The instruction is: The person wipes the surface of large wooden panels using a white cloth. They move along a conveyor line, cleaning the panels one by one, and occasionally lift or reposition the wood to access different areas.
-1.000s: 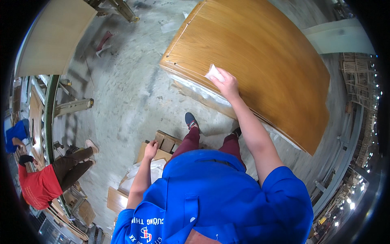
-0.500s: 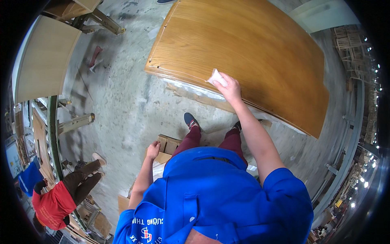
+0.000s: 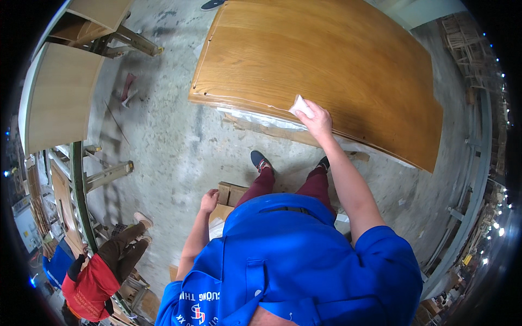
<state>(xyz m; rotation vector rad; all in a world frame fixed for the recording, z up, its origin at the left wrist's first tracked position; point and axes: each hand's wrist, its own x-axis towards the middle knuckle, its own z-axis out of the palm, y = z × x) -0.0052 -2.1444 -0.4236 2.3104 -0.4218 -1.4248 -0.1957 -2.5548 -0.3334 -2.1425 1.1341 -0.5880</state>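
Brown wood is filling our one o'clock, where a large panel (image 3: 326, 60) is lying with its long near edge toward us. A pale board (image 3: 62, 100) is showing at ten o'clock. A person in a red shirt (image 3: 91, 288) is standing at eight o'clock. Our right hand (image 3: 318, 119) is gripping a small white packet (image 3: 302, 106) at one o'clock, over that near edge. Our left hand (image 3: 209, 201) is hanging at eight o'clock, fingers curling into a loose fist. Thin white string (image 3: 239, 100) is running from beside the packet toward nine o'clock.
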